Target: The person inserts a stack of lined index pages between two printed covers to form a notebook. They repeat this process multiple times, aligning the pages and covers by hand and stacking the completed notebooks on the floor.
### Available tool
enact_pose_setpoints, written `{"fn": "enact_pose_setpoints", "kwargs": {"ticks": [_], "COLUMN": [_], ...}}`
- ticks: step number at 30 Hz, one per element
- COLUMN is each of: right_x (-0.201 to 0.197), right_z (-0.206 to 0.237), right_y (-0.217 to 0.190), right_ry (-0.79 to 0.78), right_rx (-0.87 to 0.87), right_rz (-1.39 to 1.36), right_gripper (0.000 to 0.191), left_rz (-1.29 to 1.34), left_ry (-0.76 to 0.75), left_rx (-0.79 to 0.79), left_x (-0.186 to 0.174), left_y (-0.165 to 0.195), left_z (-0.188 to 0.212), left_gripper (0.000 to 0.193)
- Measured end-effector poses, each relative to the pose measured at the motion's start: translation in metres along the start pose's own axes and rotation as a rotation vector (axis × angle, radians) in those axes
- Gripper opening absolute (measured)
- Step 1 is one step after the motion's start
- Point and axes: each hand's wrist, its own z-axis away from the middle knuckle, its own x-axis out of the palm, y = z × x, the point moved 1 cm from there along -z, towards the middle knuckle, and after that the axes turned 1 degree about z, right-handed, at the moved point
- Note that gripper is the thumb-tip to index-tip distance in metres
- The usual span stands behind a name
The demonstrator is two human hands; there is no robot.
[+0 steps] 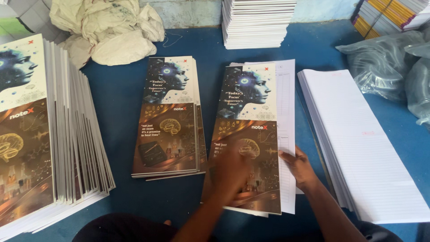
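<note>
Glossy cover sheet (251, 134), blurred left hand (230, 170) flat on it, right hand (299, 166) pinching white pages (286, 112)

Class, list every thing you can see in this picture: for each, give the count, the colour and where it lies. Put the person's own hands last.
Printed cover sheets: one small pile, dark with white top, centre, under both hands.
Second cover pile: one, same print, left of centre.
Large cover stack: one, fanned, far left.
Ruled paper stack: one, white, right.
Printed white sheet: one, beneath the centre pile.
Tall paper stack: one, white, top centre.
Cloth sack: one, cream, top left.
Plastic bags: grey, top right.
Book stack: one, yellow-edged, top right corner.
Table: blue.
Left hand: blurred, on the cover.
Right hand: at the sheets' edge.
</note>
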Motion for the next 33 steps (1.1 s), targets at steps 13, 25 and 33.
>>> {"fn": "enact_pose_setpoints", "kwargs": {"ticks": [13,25,33], "right_x": [0.003,-0.004,-0.005], "right_z": [0.009,0.011,0.013], "right_y": [-0.003,0.001,0.002], "right_ry": [-0.118,-0.253,-0.235], "right_rx": [-0.037,-0.068,-0.036], "right_rz": [-0.106,-0.119,-0.116], "right_gripper": [0.047,0.067,0.064], "left_rz": [0.693,0.865,0.897], "left_ry": [-0.02,-0.092,-0.128], "left_rx": [-0.078,-0.106,-0.108], "left_x": [-0.035,-0.03,-0.03], "left_y": [-0.084,-0.075,-0.071], "left_z": [-0.09,-0.089,-0.084], "left_gripper": [0.041,0.045,0.047]}}
